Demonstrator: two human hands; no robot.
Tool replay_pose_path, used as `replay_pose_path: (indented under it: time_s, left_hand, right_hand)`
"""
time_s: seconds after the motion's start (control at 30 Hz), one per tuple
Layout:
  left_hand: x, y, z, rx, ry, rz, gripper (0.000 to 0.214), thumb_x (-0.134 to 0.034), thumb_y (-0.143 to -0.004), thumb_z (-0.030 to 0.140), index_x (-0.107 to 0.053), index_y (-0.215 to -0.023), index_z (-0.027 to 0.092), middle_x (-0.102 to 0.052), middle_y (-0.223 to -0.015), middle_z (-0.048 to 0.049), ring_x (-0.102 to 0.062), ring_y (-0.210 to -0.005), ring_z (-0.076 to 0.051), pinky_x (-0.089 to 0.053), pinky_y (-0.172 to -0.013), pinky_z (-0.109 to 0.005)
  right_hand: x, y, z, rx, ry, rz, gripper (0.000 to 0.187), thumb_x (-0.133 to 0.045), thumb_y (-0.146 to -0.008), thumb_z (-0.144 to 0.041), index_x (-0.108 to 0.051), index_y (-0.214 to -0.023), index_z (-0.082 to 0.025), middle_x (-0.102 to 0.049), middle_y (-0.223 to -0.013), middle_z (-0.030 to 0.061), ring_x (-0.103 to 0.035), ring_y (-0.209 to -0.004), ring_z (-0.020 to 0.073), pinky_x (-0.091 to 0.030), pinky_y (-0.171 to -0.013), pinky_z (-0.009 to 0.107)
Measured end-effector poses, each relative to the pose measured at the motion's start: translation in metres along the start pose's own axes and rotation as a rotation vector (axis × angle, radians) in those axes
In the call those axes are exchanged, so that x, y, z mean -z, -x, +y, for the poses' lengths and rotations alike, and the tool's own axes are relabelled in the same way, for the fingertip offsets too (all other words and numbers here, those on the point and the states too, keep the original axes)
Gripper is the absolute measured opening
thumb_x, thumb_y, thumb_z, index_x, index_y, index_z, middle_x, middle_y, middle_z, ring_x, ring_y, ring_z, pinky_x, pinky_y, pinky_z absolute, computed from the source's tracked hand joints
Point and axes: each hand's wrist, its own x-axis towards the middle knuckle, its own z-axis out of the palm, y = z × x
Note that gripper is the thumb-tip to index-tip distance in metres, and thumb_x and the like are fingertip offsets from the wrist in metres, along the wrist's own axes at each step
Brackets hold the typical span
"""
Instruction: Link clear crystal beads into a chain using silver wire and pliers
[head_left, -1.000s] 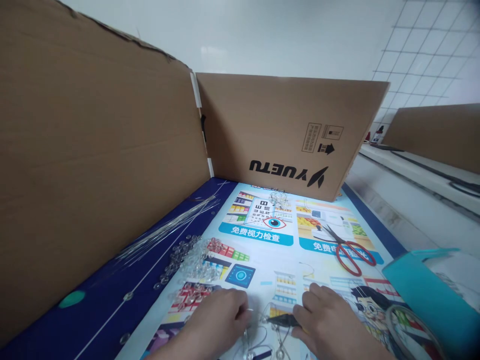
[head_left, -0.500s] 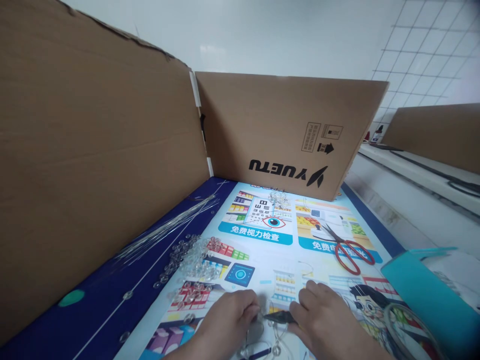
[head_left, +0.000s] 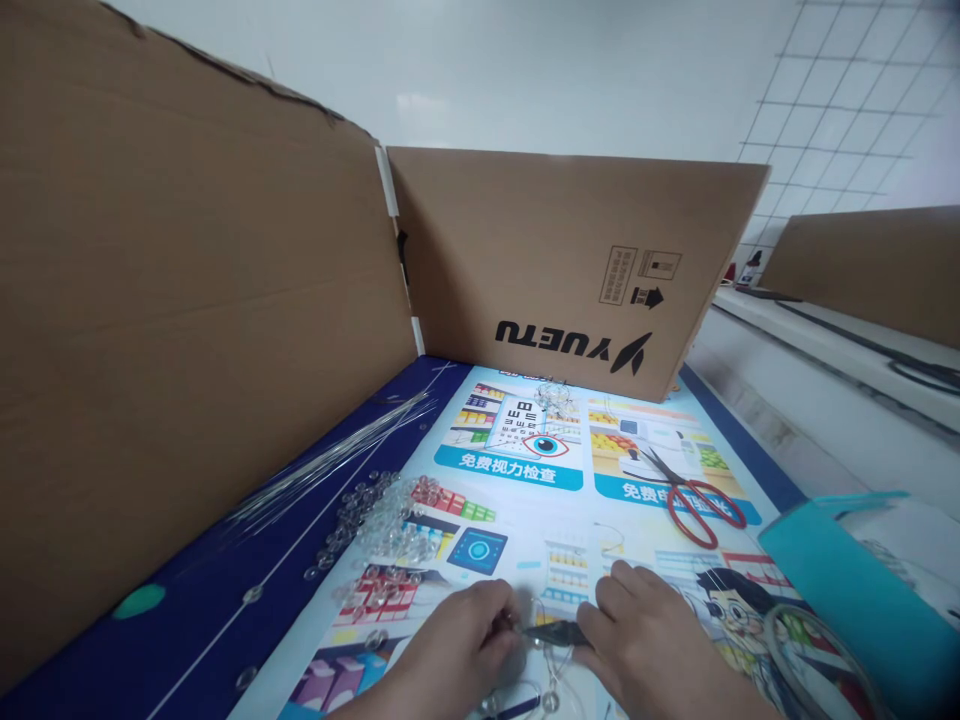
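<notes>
"Along the left and back, why do tall brown cardboard panels [head_left: 570, 230] stand?"

"Perhaps as a screen, keeping small parts on the blue-and-white printed sheet [head_left: 517, 542]. A folded turquoise sheet [head_left: 847, 580] crowds the right edge; long silvery wires [head_left: 335, 457] lie by the left panel."

"And the hands?"

"The left hand [head_left: 472, 640] pinches a small piece, mostly hidden by its fingers; I cannot tell what. The right hand [head_left: 649, 640] is wrapped around dark, tapered pliers [head_left: 556, 633], tips turned left, probably to meet that piece. Red-handled metal scissors [head_left: 679, 483] lie farther back, out of the way."

"What's smallest?"

"Clear round beads [head_left: 394, 525], heaped beyond the left hand. Others, with thin looped wire [head_left: 571, 690], lie just below the pliers and could snag."
</notes>
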Motion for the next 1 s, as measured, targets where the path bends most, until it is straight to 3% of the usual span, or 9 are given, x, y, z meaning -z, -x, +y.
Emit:
replay_pose_path:
  time_s: [0.13, 0.5, 0.73, 1.0]
  left_hand:
    - [0.004, 0.000, 0.004, -0.044, 0.068, -0.015, 0.025, -0.043, -0.066, 0.008, -0.061, -0.078, 0.019, -0.061, -0.075, 0.0025, -0.053, -0.073, -0.014, -0.034, -0.063, -0.020]
    - [-0.003, -0.002, -0.001, -0.021, 0.174, 0.041, 0.019, -0.045, -0.062, 0.008, -0.061, -0.070, 0.016, -0.048, -0.060, 0.0054, -0.041, -0.057, -0.009, -0.029, -0.053, -0.018]
    - [-0.012, -0.005, -0.006, -0.012, 0.236, 0.109, 0.023, -0.042, -0.060, 0.005, -0.058, -0.070, 0.016, -0.045, -0.058, 0.0062, -0.036, -0.054, -0.008, -0.028, -0.052, -0.018]
    - [-0.014, -0.006, -0.010, -0.004, 0.321, 0.095, 0.016, -0.045, -0.063, 0.009, -0.058, -0.070, 0.016, -0.046, -0.057, 0.0061, -0.037, -0.052, -0.008, -0.027, -0.049, -0.018]
  right_hand:
    - [0.001, 0.000, 0.000, 0.000, -0.006, 0.002, 0.026, -0.072, -0.069, -0.038, -0.052, -0.075, -0.022, -0.055, -0.072, -0.0008, -0.046, -0.074, 0.0193, -0.026, -0.064, 0.031]
    - [0.020, -0.002, 0.001, -0.020, -0.019, 0.007, 0.023, -0.074, -0.067, -0.036, -0.055, -0.070, -0.022, -0.056, -0.071, -0.0008, -0.048, -0.074, 0.0186, -0.027, -0.068, 0.031]
    - [0.020, -0.006, -0.005, -0.067, 0.028, -0.006, 0.023, -0.075, -0.064, -0.036, -0.057, -0.068, -0.022, -0.057, -0.070, -0.0007, -0.048, -0.074, 0.0195, -0.026, -0.065, 0.032]
    - [0.017, -0.007, -0.008, -0.059, 0.026, -0.019, 0.022, -0.074, -0.066, -0.036, -0.058, -0.070, -0.022, -0.058, -0.072, 0.0002, -0.048, -0.076, 0.0199, -0.026, -0.067, 0.032]
